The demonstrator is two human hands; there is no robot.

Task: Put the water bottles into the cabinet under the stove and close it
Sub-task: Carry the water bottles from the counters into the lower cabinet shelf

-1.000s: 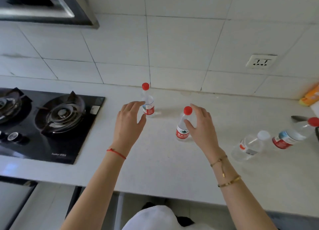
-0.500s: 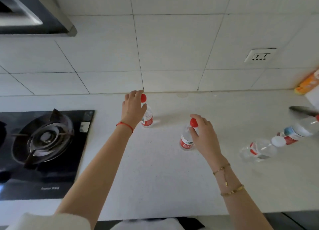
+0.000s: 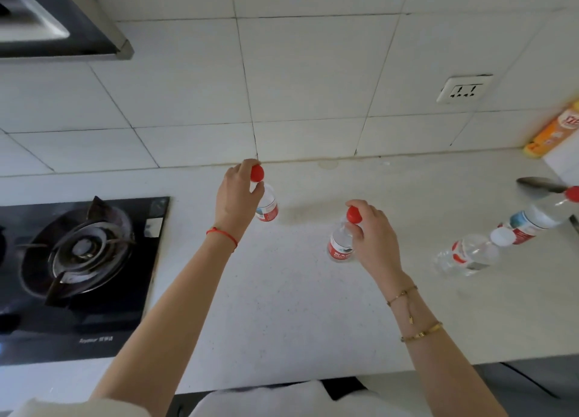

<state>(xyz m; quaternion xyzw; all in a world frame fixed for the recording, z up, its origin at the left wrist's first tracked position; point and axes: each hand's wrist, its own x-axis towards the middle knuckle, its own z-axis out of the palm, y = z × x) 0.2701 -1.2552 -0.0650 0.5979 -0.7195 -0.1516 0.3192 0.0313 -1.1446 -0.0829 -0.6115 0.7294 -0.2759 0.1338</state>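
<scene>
Two small clear water bottles with red caps and red labels stand upright on the white counter [image 3: 282,307]. My left hand [image 3: 236,199] grips the far bottle [image 3: 268,208] at its neck, near the tiled wall. My right hand [image 3: 371,233] grips the nearer bottle [image 3: 340,249] just under its cap. Further right, a white-capped bottle [image 3: 470,255] and a larger red-capped bottle [image 3: 537,219] lie on their sides. The cabinet under the stove is out of view.
A black gas stove [image 3: 78,272] sits at the left, with a range hood [image 3: 56,18] above it. A wall socket [image 3: 463,89], an orange packet [image 3: 554,131] and a metal utensil [image 3: 539,184] are at the right. The counter's front edge runs along the bottom.
Both hands have closed around the necks of the two upright bottles. The view has tilted up towards the wall, away from the counter's front edge.
</scene>
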